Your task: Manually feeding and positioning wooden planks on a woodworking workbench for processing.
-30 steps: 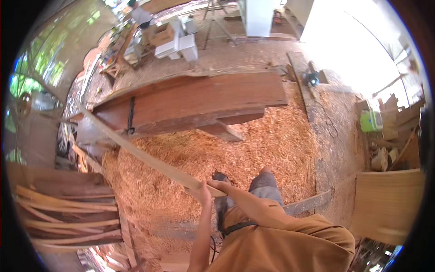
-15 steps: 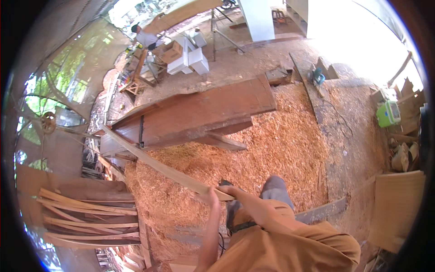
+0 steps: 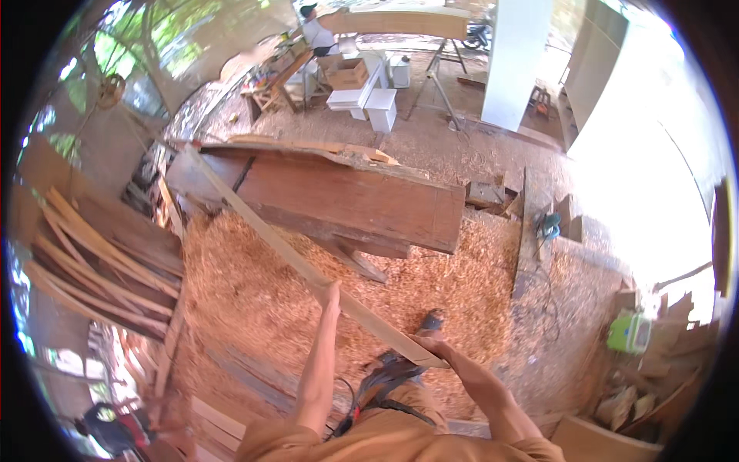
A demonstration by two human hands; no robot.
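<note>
A long, narrow wooden plank slants from near my body up to the far left, its far end reaching the left end of the reddish-brown wooden bench. My left hand is closed around the plank partway along it. Close to the near end, my right hand grips the same plank, its fingers partly hidden behind the wood. Whether the far end rests on the bench or hovers over it, I cannot tell.
Wood shavings cover the ground. Curved wooden strips lie stacked at left. A teal power tool and its cord lie on a board at right, beyond a green-and-white box. Another person stands behind white boxes.
My hands have moved apart along the plank, the left one now farther from the near end. The view has turned, and the bench appears angled differently.
</note>
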